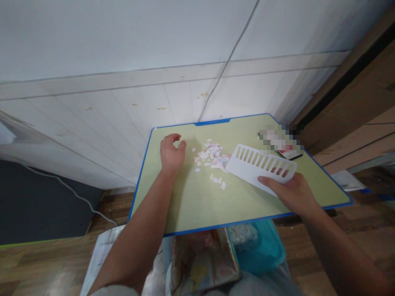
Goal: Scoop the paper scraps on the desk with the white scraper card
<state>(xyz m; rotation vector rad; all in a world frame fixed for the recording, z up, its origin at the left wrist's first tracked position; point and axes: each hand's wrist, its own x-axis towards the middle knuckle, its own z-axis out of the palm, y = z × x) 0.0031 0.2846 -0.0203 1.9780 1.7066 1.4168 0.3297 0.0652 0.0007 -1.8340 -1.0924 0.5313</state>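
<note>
My right hand [298,193] grips the near right end of a white slotted plastic basket [247,170], thumb on its side wall. The basket is tilted over the green tabletop [197,209], and its far left end meets a pile of small torn paper pieces [212,154]. Several stray scraps lie around the pile and just in front of it. To the left of the paper, my left hand [173,152] is held with fingers curved and thumb apart, nothing between them. What the basket holds inside is hidden from this side.
A partly blurred flat item [290,154] lies on the table's right side. Below the front edge are a teal bin [268,246] and a patterned bag or box [200,263]. The white wall [123,102] with a hanging cable stands behind; brown cardboard [348,90] is on the right.
</note>
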